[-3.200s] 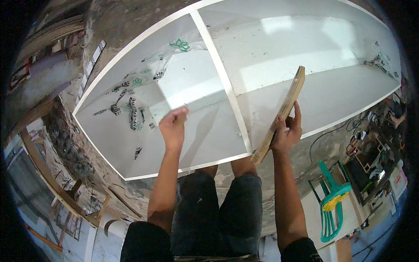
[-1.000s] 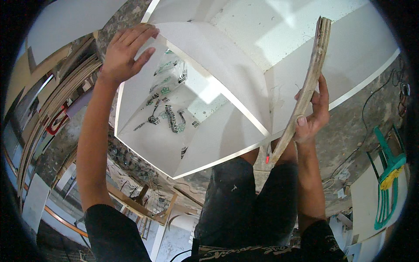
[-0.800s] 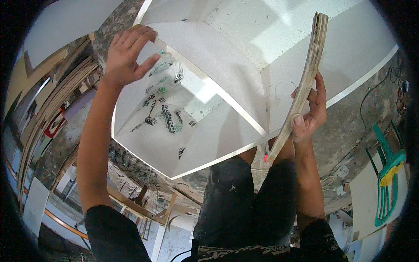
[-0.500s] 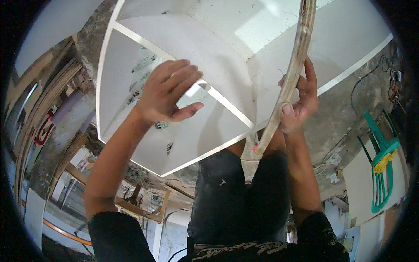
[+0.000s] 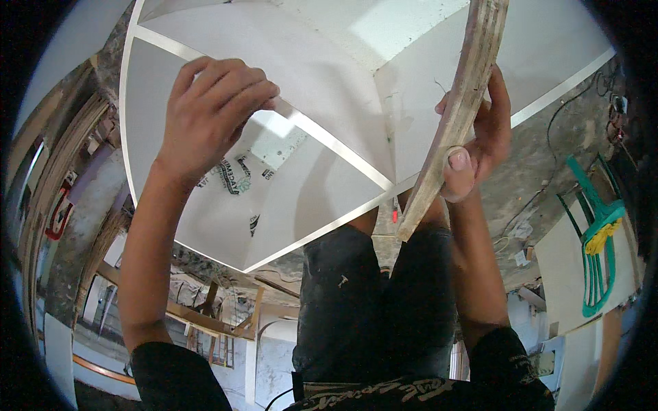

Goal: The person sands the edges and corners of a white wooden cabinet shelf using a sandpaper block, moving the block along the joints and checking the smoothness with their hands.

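A long strip of wood (image 5: 458,103) with layered edges, like plywood, runs slantwise from the top of the view toward my knees. My right hand (image 5: 483,147) grips it from the right side, thumb on the near face and fingers behind. Over the left part of a white cabinet box (image 5: 343,147) is my left hand (image 5: 218,113), its fingers loosely bent and apart, with nothing visible in them. Its fingertips are near the pale edge of the cabinet's divider (image 5: 336,147); whether they touch it I cannot tell. The thumb is mostly hidden.
A green plastic chair or rack (image 5: 600,240) with a yellow cloth (image 5: 603,236) on it stands at the right. Stacked boards (image 5: 58,178) and a red clamp (image 5: 60,212) are at the left. A wooden frame (image 5: 209,318) lies behind on the lower left. A dark cable crosses the floor.
My left hand has moved left and up, its fingers now more bent. The wooden strip's lower end has shifted slightly left, still in my right hand. The cabinet appears further left in view.
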`<action>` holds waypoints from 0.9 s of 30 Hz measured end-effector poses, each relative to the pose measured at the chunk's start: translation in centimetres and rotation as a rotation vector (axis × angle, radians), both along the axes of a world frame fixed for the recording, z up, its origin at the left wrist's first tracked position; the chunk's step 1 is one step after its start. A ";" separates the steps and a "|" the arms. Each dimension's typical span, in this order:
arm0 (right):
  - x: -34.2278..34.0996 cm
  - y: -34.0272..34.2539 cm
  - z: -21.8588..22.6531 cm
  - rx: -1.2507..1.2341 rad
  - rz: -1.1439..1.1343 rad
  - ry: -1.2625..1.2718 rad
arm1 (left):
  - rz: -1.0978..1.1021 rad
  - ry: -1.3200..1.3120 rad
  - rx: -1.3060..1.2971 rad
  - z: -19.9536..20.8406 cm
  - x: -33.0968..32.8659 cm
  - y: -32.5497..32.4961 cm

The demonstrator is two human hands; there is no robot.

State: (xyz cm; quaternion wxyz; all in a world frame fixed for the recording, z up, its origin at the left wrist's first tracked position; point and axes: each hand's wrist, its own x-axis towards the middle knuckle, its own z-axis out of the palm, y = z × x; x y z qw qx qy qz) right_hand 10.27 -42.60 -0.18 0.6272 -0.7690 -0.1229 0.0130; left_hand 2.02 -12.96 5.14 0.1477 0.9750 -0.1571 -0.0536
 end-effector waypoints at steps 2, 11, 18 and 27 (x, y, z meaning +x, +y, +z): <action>0.0 0.1 0.2 -0.007 0.011 0.010 | 0.004 0.049 -0.012 0.2 0.4 0.1; -0.2 -0.4 0.0 -0.118 0.022 0.015 | -0.060 0.090 -0.077 0.1 1.0 0.0; -0.2 -0.3 0.4 -0.137 0.036 0.051 | 0.016 0.137 -0.219 -0.9 0.1 -0.9; -0.6 -0.6 -0.3 -0.223 0.058 -0.033 | -0.039 0.141 -0.334 -0.8 -2.4 -5.6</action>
